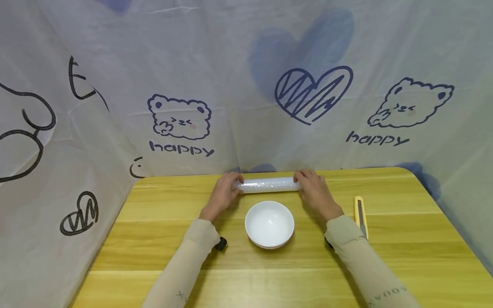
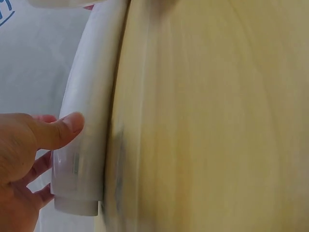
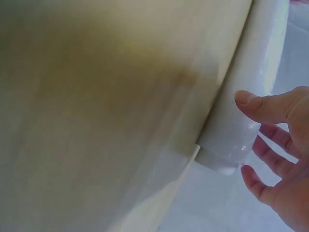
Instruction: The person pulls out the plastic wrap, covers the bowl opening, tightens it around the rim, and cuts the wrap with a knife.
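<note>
A roll of clear plastic wrap (image 1: 267, 185) lies crosswise near the table's back edge. My left hand (image 1: 223, 191) grips its left end, and my right hand (image 1: 315, 191) holds the right end. In the left wrist view the thumb (image 2: 67, 128) lies over the roll (image 2: 89, 101), with fingers partly hidden behind it. Much the same shows in the right wrist view, where the thumb (image 3: 258, 104) rests on the wrap and curled fingers reach round the far side. Between my forearms, just in front of the roll, stands a white bowl (image 1: 269, 224), with nothing seen inside.
To the right of my right wrist lies a yellow utility knife (image 1: 360, 214), its lower end close to the sleeve. The wood-grain table (image 1: 154, 239) ends at a pale printed cloth (image 1: 239, 107) hanging behind it and along both sides.
</note>
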`<state>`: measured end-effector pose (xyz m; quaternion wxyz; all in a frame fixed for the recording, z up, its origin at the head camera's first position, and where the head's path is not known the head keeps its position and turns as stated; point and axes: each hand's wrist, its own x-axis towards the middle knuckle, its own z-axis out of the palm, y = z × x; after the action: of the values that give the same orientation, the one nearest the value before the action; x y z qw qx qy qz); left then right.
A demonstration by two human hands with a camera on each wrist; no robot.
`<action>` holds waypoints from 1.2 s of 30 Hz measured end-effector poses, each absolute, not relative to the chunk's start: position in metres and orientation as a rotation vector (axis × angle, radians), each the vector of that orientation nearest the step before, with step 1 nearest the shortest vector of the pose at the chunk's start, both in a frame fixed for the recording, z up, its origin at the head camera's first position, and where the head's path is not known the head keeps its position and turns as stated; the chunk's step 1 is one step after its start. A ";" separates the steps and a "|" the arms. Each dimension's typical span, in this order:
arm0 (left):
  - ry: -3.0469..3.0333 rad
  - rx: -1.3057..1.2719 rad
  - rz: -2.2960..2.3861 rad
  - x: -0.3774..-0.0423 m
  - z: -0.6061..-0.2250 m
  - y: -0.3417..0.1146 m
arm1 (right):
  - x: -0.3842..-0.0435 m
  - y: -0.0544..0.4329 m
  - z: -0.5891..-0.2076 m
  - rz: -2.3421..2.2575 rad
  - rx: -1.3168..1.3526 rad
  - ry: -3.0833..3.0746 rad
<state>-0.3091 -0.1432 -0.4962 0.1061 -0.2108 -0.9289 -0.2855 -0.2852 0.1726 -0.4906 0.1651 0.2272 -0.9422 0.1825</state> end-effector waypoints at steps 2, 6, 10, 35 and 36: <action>-2.734 -0.622 -0.856 -0.309 -0.496 -0.145 | -0.286 0.174 -0.489 0.504 0.661 -2.684; -2.742 -0.623 -0.909 -0.310 -0.494 -0.148 | -0.288 0.177 -0.487 0.494 0.711 -2.655; -2.742 -0.617 -0.965 -0.311 -0.491 -0.150 | -0.290 0.180 -0.488 0.486 0.779 -2.586; -2.747 -0.634 -0.821 -0.306 -0.494 -0.142 | -0.286 0.180 -0.483 0.653 0.654 -2.623; -2.756 -0.623 -0.808 -0.306 -0.494 -0.141 | -0.286 0.180 -0.482 0.665 0.650 -2.620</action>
<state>-0.3061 -0.1413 -0.4942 0.1012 -0.2109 -0.9330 -0.2734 -0.2862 0.1796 -0.4821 0.1800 0.2300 -0.9270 0.2352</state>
